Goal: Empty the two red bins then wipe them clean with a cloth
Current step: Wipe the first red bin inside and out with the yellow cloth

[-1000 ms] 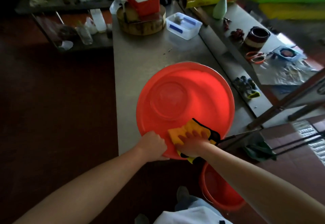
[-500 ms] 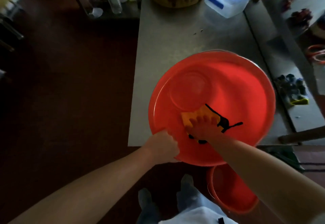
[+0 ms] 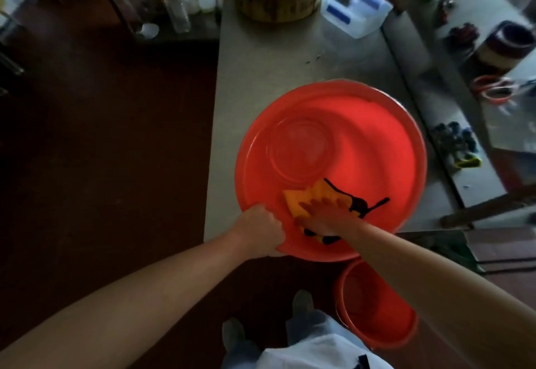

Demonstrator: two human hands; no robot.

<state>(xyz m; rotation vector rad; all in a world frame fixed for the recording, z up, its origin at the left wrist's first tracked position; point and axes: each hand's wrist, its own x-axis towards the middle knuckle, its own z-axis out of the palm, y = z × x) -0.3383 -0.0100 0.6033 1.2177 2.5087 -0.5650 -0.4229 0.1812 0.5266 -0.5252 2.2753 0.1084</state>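
A large round red bin (image 3: pixel 362 142) sits on the grey metal table (image 3: pixel 269 61), overhanging its near edge. My left hand (image 3: pixel 261 231) grips the bin's near-left rim. My right hand (image 3: pixel 324 215) lies flat with spread fingers on a yellow cloth with black trim (image 3: pixel 307 194), pressing it against the bin's inner near wall. A second, smaller red bin (image 3: pixel 374 310) stands on the floor below the table edge, partly hidden by my right forearm.
At the table's far end stand a round wooden block (image 3: pixel 275 3) and a clear plastic box (image 3: pixel 353 9). A lower shelf on the right holds small tools and scissors (image 3: pixel 496 90). Bottles sit on a rack at the left back (image 3: pixel 179 12). Dark floor lies left.
My right hand and the cloth slid from the near rim further into the bin, then slightly left. My left hand kept its grip on the rim. The camera tilted down.
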